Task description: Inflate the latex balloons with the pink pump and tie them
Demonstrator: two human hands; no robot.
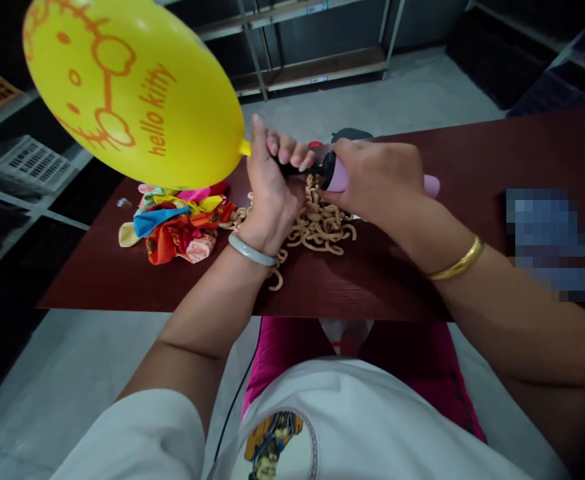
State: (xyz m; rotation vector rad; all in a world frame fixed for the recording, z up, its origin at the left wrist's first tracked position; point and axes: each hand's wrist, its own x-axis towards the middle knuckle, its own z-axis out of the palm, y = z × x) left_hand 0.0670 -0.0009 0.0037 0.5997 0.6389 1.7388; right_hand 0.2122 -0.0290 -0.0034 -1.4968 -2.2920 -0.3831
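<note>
A big inflated yellow balloon [132, 87] with an orange cat drawing and lettering fills the upper left. Its neck runs to my left hand [272, 180], whose fingers are closed around the neck at the black nozzle of a pink hand pump [339, 175]. My right hand [377, 177] is wrapped around the pump's pink body, above the table. Beneath both hands lies a heap of tan rubber bands [322, 230].
A pile of limp balloons [177, 223] in several colours lies on the dark red table [422, 280] to the left of the bands. A blurred-out patch [547, 240] sits at the right. Metal shelving [312, 47] and a white crate [32, 163] stand beyond.
</note>
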